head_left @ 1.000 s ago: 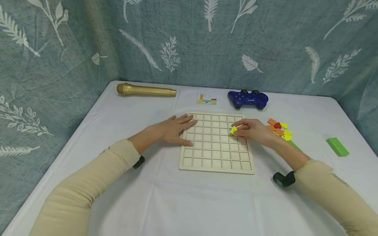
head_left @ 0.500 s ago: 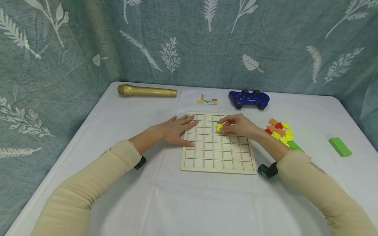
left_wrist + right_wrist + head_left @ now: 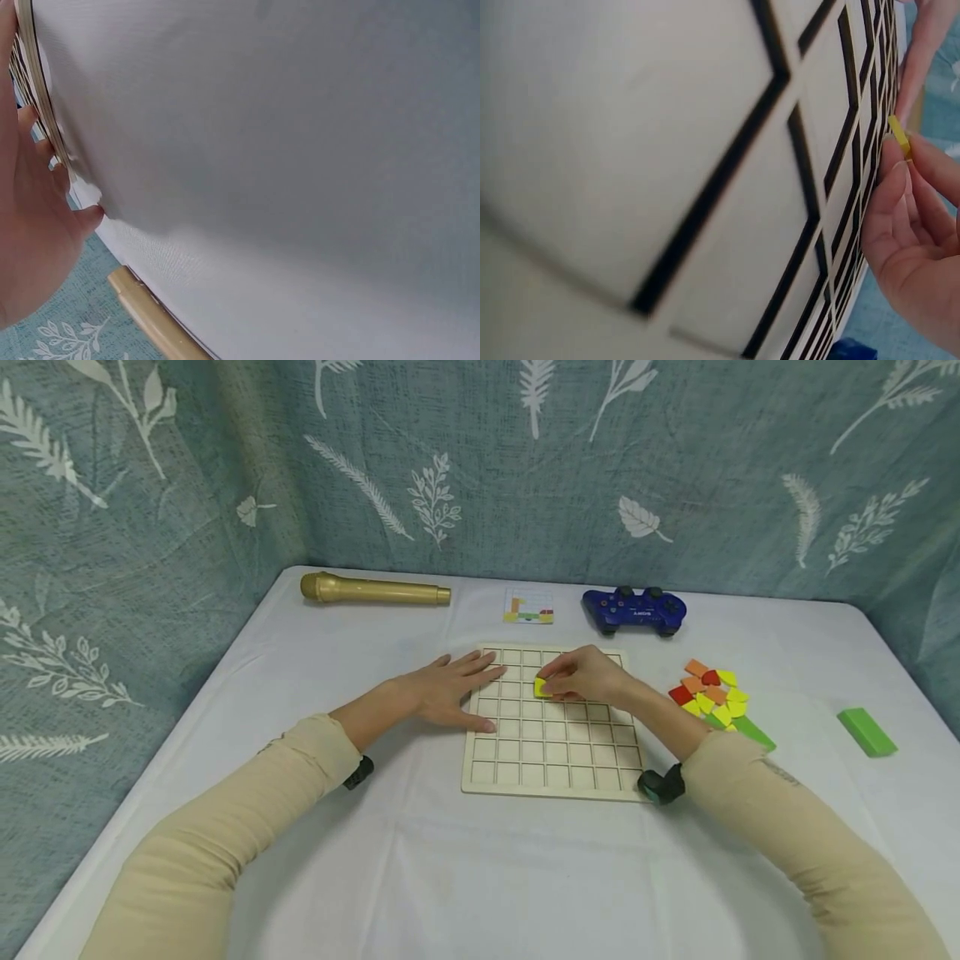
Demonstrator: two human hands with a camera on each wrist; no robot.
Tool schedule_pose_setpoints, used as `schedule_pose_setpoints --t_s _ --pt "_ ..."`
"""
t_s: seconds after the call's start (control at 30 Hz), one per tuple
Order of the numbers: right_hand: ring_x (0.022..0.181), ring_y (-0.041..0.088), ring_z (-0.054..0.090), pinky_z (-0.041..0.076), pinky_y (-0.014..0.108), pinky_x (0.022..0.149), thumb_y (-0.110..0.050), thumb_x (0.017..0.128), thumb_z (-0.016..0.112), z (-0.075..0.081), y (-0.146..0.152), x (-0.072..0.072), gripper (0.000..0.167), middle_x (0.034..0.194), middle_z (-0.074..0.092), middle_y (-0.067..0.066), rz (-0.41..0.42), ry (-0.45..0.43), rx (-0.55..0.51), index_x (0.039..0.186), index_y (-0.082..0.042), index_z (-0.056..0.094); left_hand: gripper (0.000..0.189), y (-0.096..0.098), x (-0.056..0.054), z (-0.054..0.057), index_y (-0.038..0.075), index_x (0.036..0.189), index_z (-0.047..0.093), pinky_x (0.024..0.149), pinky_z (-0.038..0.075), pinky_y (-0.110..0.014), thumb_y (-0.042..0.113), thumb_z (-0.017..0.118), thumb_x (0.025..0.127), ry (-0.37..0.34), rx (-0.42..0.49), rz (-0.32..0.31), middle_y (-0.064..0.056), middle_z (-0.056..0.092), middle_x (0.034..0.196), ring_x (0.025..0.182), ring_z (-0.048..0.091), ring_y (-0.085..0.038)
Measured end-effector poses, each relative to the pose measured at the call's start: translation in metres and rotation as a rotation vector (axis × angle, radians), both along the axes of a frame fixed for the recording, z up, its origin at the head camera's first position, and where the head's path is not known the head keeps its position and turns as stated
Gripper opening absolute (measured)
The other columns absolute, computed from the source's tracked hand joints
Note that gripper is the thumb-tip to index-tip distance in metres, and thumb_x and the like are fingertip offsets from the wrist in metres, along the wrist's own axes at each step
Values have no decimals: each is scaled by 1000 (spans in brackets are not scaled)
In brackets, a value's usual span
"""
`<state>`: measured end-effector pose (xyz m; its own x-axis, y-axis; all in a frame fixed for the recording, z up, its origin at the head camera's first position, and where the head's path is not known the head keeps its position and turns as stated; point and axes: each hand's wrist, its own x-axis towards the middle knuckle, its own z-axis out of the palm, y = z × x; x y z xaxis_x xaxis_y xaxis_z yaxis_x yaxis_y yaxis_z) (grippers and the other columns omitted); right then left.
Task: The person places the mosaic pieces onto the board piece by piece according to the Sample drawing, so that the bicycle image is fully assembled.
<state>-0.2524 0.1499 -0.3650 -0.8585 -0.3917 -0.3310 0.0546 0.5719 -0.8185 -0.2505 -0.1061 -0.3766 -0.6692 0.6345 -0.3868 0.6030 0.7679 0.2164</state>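
Note:
A pale wooden grid board point(image 3: 532, 774) with square cells lies mid-table. My left hand point(image 3: 450, 692) rests spread on its left edge, fingers straight; in the left wrist view the left hand point(image 3: 37, 225) shows beside the board's rim. Over the upper middle cells, my right hand point(image 3: 588, 677) pinches a small yellow tile point(image 3: 540, 687) between thumb and fingertips. The right wrist view shows the yellow tile point(image 3: 900, 137) edge-on, close over the grid, with the right hand point(image 3: 919, 240) behind it.
Right of the board lies a pile of orange, red and yellow tiles point(image 3: 716, 695) with green ones. Farther right is a green block point(image 3: 867, 732). Along the back sit a gold microphone point(image 3: 375, 590), a pattern card point(image 3: 528, 607) and a blue game controller point(image 3: 634, 610).
My right hand has carried the yellow tile leftward across the board, from its right side to the upper middle. The left hand has stayed in place.

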Motion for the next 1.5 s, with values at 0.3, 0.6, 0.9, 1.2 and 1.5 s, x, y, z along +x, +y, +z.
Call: schedule_pose_setpoints --t_s 0.3,0.6,0.9,1.2,1.5 --pt "77 15 64 51 25 65 -8 90 67 -3 -9 -3 26 98 69 11 1 26 23 114 2 67 96 1 -1 1 26 155 1 113 1 -49 75 44 84 4 -5 -9 2 -10 158 143 -10 -17" --pt "88 21 64 52 29 72 -13 95 61 -1 -6 -3 29 98 66 13 13 22 -16 121 -1 62 96 0 -2 0 28 155 2 114 1 -48 75 46 83 8 14 -8 3 -9 158 143 -10 -16" --pt "93 25 66 54 35 80 -14 97 59 6 -3 -2 32 106 67 17 18 -16 -55 126 0 59 96 1 -4 0 29 154 1 114 0 -48 76 45 83 11 15 -11 4 -10 158 143 -11 -15" --pt "108 26 60 49 37 89 -21 99 55 9 9 -3 43 122 60 18 126 -101 -97 137 -3 48 96 2 -4 1 27 155 2 113 2 -49 75 45 83 8 7 -14 3 -9 158 143 -10 -17" --pt "112 22 57 46 36 95 -12 99 53 4 51 -4 50 133 50 22 112 -226 -256 144 1 36 95 -2 0 2 24 155 4 113 1 -49 71 48 85 22 27 -25 1 -7 159 143 -9 -18"
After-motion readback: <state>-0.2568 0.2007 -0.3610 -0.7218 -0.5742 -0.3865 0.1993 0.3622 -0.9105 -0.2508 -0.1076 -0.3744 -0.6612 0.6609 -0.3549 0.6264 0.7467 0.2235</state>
